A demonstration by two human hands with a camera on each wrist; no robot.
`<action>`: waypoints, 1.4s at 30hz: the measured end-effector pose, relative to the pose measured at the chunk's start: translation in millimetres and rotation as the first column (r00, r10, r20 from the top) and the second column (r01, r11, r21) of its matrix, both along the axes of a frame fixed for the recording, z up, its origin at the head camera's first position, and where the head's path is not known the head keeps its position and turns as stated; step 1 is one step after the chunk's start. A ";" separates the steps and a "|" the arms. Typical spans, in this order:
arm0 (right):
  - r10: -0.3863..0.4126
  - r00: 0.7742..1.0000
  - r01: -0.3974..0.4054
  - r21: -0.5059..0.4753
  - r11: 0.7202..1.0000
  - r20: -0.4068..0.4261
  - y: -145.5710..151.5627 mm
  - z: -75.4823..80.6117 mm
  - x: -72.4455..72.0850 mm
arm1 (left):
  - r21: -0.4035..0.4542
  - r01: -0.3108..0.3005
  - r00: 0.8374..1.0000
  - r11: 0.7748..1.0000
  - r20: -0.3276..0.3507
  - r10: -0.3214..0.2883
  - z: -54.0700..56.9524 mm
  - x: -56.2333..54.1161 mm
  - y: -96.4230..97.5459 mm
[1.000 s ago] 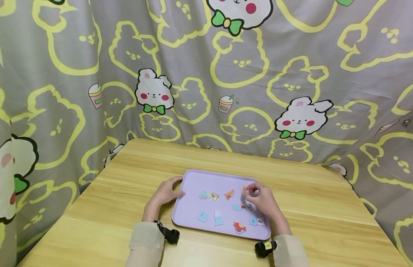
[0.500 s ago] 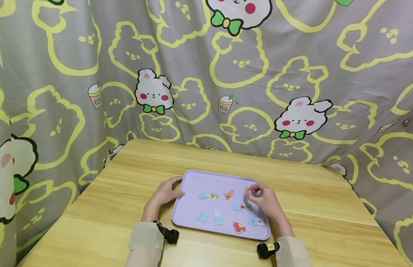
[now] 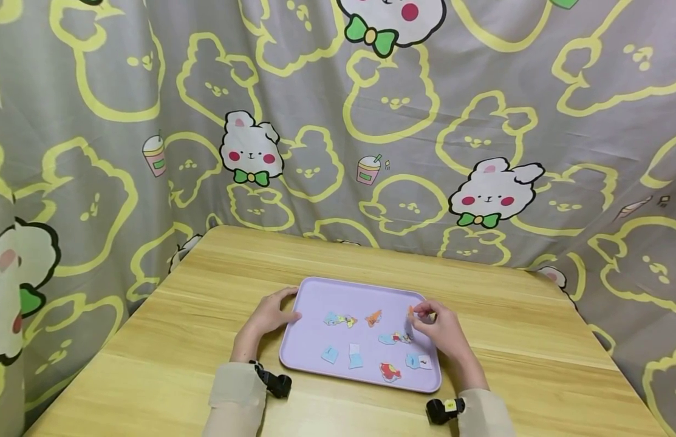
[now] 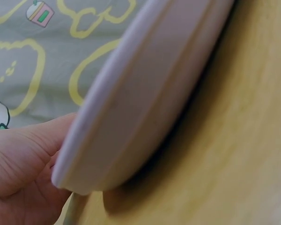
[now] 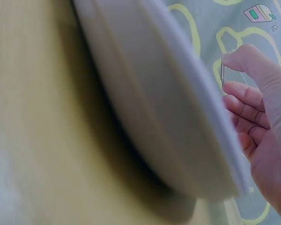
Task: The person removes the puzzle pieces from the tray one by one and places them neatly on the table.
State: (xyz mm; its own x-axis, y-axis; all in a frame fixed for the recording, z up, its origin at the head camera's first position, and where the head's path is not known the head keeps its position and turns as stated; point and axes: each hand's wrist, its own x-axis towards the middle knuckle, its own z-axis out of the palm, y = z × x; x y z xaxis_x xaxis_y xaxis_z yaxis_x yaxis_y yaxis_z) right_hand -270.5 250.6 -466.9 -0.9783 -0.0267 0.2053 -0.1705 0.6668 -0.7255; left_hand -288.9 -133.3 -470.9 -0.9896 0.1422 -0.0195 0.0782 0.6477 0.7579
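A lilac tray (image 3: 329,297) lies on the table with several flat, cut picture pieces on it. My left hand (image 3: 265,314) holds the tray's left rim, thumb over the edge; in the left wrist view the fingers are partly hidden by the tray (image 4: 126,93). Above the tray's right side, my right hand (image 3: 443,331) pinches an orange puzzle piece (image 3: 410,312) between thumb and fingertips. The right wrist view shows that piece (image 5: 222,74) edge-on, as a thin strip. Just below it lies a joined blue, red and yellow piece (image 3: 392,338).
Left of the held piece lie an orange piece (image 3: 374,318) and a blue-yellow joined pair (image 3: 339,319). Along the near side are blue pieces (image 3: 330,354), a white-blue pair (image 3: 356,356), a red piece (image 3: 389,371) and another blue-white pair (image 3: 418,361). A patterned curtain (image 3: 327,109) surrounds the wooden table (image 3: 250,255).
My right hand has shifted slightly right, still pinching the orange puzzle piece, which has moved away from the orange piece on the tray. The left hand stays at the rim.
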 end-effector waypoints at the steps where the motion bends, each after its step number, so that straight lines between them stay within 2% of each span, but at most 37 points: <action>1: 0.000 1.000 0.000 0.001 1.000 0.004 1.4 0.0 0.2 | 0.003 -0.002 1.000 1.000 0.000 0.002 -0.5 0.0 -0.1; 11: -0.005 0.999 0.006 0.015 1.000 -0.031 13.5 -2.7 1.8 | 0.042 -0.011 1.000 0.999 -0.017 0.012 -3.5 -0.4 -1.1; 18: -0.007 0.999 0.009 0.038 0.999 -0.046 22.6 -3.9 4.5 | 0.038 -0.005 1.000 0.999 -0.029 0.006 -3.3 0.9 -2.8; 35: -0.028 0.998 0.032 0.056 0.998 -0.058 46.5 -11.0 8.6 | 0.046 -0.002 1.000 0.999 -0.022 0.003 -1.3 1.3 -3.0; 42: -0.050 0.998 0.054 0.095 0.994 -0.044 59.6 -11.8 10.6 | 0.048 -0.002 1.000 0.999 -0.019 0.002 -2.0 0.7 -2.3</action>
State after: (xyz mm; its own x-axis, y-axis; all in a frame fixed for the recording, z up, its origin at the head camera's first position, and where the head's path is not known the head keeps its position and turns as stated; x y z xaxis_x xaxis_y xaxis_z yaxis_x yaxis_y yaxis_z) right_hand -259.8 310.2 -478.8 -0.9697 0.0022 0.2444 -0.1622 0.7420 -0.6505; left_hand -288.2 -135.6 -472.9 -0.9901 0.1405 0.0064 0.0918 0.6110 0.7863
